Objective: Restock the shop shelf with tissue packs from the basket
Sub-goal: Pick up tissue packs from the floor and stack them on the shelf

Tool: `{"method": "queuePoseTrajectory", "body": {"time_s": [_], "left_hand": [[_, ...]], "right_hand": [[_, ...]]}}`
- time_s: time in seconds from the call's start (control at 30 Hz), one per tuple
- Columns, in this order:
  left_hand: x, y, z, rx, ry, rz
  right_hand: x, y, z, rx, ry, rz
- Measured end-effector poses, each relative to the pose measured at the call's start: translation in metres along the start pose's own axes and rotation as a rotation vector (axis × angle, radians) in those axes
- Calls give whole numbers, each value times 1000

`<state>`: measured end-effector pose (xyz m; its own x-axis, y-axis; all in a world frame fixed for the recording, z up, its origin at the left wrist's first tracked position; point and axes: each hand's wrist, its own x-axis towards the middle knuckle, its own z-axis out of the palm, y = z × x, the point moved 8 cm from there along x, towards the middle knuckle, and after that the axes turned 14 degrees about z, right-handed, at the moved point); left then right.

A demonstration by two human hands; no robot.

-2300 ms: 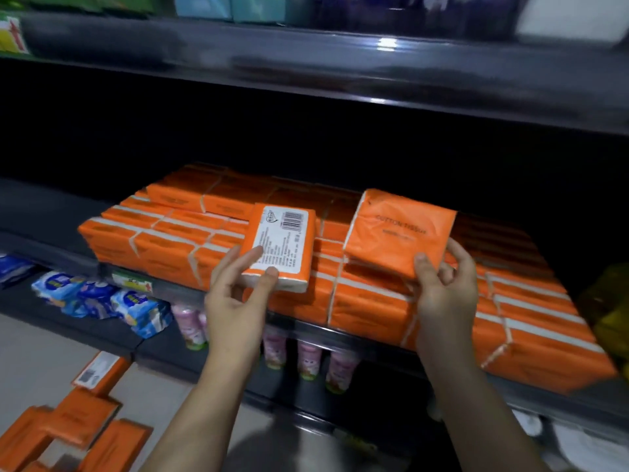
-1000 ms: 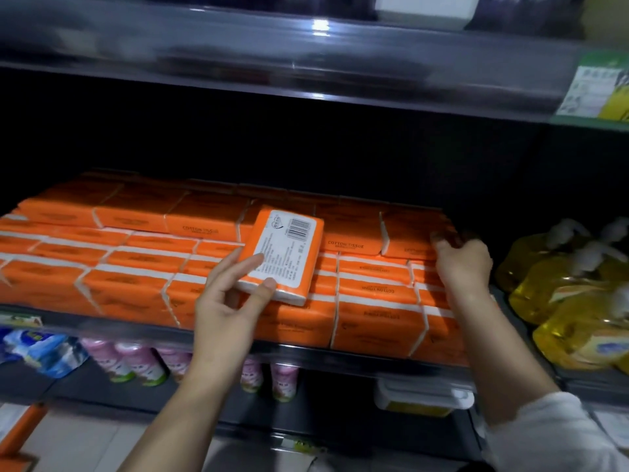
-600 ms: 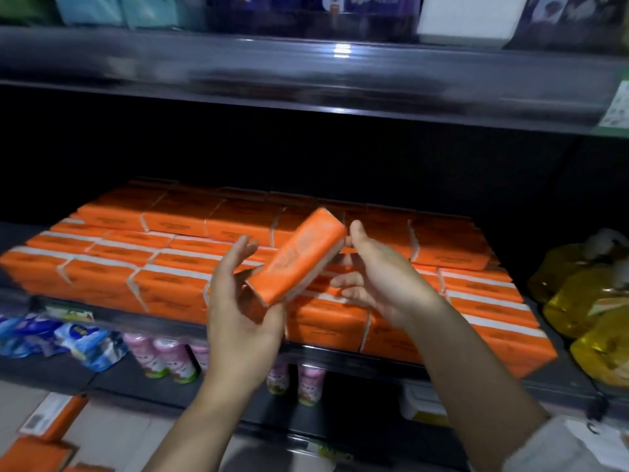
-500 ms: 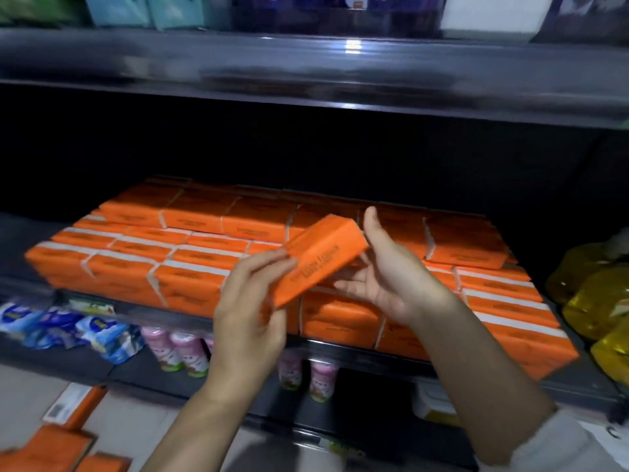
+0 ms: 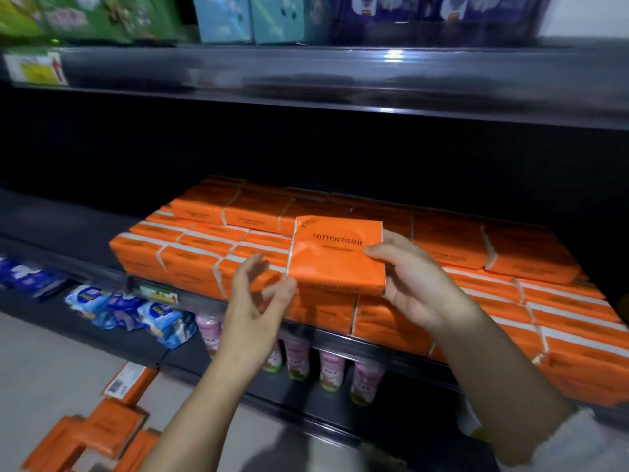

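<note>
Most of the restock is looking done: stacked packs (image 5: 211,240) are filling the shelf (image 5: 61,226) in tight tiers across the middle and right, and only a bare dark strip is showing at the far left. One tissue pack (image 5: 337,255) is being held upright in front of the stack with its "COTTON TISSUE" face toward the camera, not yet down on the pile. The right hand (image 5: 418,284) is gripping its right edge, thumb on the face, fingers behind. The left hand (image 5: 258,301) is hovering loose and spread at the pack's lower-left corner, holding nothing; can't tell if a fingertip is touching. Remaining, I'm guessing: seating this one, plus the loose packs (image 5: 102,434) lying on the floor (image 5: 51,362) at lower left. Basket isn't showing in view. Surface: dark shelf board with a clear price-strip rim, packs sitting flat. Room: dim shop aisle. The upper shelf (image 5: 306,73) is carrying green, teal and purple boxes. The lower shelf (image 5: 177,361) is holding blue packets (image 5: 136,311) and pink bottles (image 5: 332,371).
</note>
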<state>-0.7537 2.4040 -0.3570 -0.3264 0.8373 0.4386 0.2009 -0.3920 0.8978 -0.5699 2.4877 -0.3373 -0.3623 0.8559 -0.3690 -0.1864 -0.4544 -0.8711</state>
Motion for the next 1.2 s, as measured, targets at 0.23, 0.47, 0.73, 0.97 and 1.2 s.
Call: {"method": "queuePoseTrajectory", "body": {"time_s": [0.23, 0.47, 0.73, 0.97, 1.2], "left_hand": [[-12, -18, -7, -372, 112, -333], [-5, -22, -57, -226, 288, -286], [6, -31, -103, -45, 307, -200], [0, -37, -157, 747, 12, -11], [-23, -52, -205, 994, -157, 4]], "right_hand": [[6, 19, 53, -108, -84, -36], [28, 49, 73, -339, 16, 62], [44, 70, 112, -299, -70, 134], [80, 41, 120, -329, 190, 48], [128, 35, 164, -296, 214, 214]]}}
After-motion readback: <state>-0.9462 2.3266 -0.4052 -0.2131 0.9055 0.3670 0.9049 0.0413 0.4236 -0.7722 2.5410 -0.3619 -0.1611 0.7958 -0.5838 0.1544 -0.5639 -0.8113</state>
